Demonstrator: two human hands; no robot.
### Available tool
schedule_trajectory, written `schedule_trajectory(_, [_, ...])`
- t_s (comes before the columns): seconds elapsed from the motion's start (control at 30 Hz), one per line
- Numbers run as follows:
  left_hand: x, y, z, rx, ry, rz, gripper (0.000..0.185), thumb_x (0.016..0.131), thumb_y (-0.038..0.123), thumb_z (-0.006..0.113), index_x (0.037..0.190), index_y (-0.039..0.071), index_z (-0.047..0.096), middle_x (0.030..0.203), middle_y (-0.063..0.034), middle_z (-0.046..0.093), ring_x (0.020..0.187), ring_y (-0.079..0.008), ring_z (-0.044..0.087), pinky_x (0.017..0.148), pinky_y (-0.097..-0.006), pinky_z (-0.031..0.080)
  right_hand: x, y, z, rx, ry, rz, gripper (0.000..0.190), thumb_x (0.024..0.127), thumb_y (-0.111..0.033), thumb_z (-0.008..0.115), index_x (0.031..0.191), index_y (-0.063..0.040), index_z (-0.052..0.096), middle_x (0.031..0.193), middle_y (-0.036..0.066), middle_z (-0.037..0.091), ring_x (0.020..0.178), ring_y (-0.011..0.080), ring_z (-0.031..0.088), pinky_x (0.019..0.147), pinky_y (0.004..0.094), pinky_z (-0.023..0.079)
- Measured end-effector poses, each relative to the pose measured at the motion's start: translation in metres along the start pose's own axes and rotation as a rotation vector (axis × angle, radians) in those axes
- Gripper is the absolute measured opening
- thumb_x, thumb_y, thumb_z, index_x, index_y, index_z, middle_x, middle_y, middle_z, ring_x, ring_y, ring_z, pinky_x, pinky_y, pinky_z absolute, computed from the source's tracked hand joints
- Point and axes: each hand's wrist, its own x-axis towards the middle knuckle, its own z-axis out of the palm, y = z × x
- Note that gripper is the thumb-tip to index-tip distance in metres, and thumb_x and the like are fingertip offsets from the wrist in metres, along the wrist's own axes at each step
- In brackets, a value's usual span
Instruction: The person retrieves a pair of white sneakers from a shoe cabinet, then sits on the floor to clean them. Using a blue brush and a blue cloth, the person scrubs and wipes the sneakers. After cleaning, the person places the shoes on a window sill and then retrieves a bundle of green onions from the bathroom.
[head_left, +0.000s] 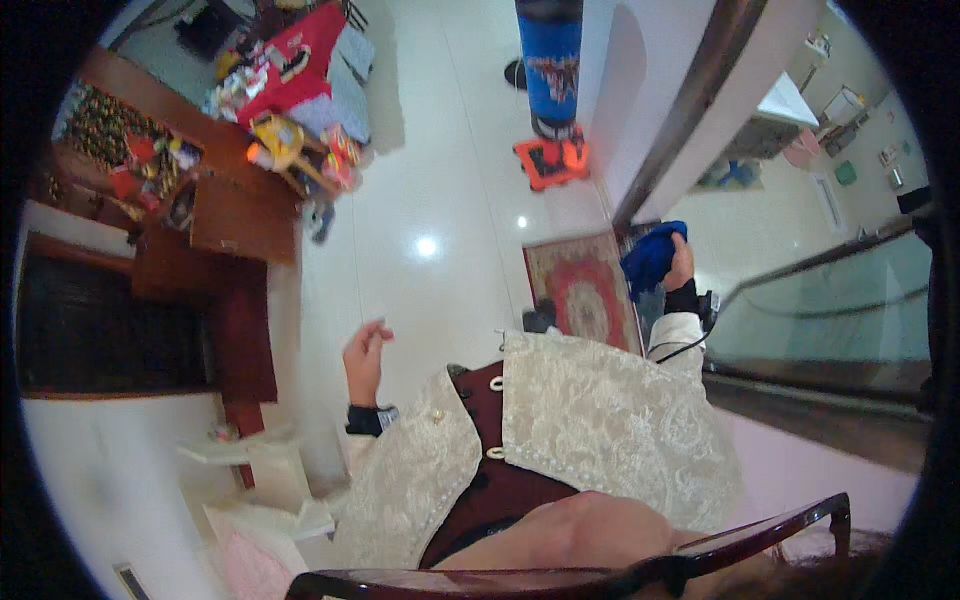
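Observation:
My right hand (679, 262) grips a bunched dark blue cloth (651, 251) beside the doorway on the right, and the cloth hides part of the fingers. To the left, my left hand (365, 356) hangs in the air over the pale tiled floor (420, 202). It holds nothing, and its fingers are bent a little apart. Below the blue cloth lies a red and beige patterned rug (585, 292). A black strap is around each wrist, and a black cable runs by the right one.
A blue cylinder (553, 71) stands by the wall above an orange frame (553, 159). A sliding glass door (832, 307) borders the doorway at right. At upper left are a red-covered table (319, 49), a small wooden chair (289, 146) and a brown cabinet (244, 214).

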Motion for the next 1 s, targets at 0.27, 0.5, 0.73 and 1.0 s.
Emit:
schedule_trajectory(0.27, [0.021,-0.079,0.006,-0.233,0.112,-0.267,0.027,0.095,0.006,0.052,0.116,-0.006,0.061,0.093,-0.0126,0.069,0.086,-0.018,0.066,0.08,-0.0296,0.052,0.15,-0.082,0.143,-0.097,0.068,-0.283,0.032,0.094,-0.028,0.059,0.111,-0.001,0.064,0.1,0.008,0.066,0.087,0.0193,0.063,0.079,0.034,0.051])
schedule_trajectory(0.5, [0.06,-0.148,-0.016,-0.21,0.112,-0.431,0.027,0.094,0.011,0.053,0.116,-0.002,0.062,0.094,-0.011,0.07,0.081,-0.0174,0.067,0.073,-0.0267,0.051,0.207,-0.267,0.288,-0.591,-0.009,-0.935,0.031,0.095,-0.025,0.058,0.114,-0.001,0.062,0.097,0.008,0.068,0.082,0.0153,0.065,0.072,0.0293,0.053])
schedule_trajectory(0.73, [0.214,-0.181,-0.036,-0.267,0.035,-0.397,0.028,0.094,0.01,0.051,0.117,-0.002,0.062,0.094,-0.0102,0.07,0.079,-0.0163,0.067,0.071,-0.0256,0.05,0.251,-0.245,0.367,-1.76,0.318,-0.822,0.065,0.083,-0.055,0.061,0.135,-0.016,0.056,0.134,0.019,0.054,0.125,0.0443,0.047,0.104,0.0535,0.039])
schedule_trajectory(1.0, [0.365,-0.163,-0.023,-0.148,-0.285,-0.241,0.029,0.093,0.008,0.051,0.118,-0.002,0.061,0.094,-0.0101,0.069,0.081,-0.0158,0.066,0.072,-0.0256,0.049,0.228,-0.181,0.339,-1.862,0.669,-1.04,0.064,0.085,-0.048,0.062,0.141,-0.022,0.046,0.143,0.016,0.045,0.132,0.0363,0.041,0.098,0.0672,0.03])
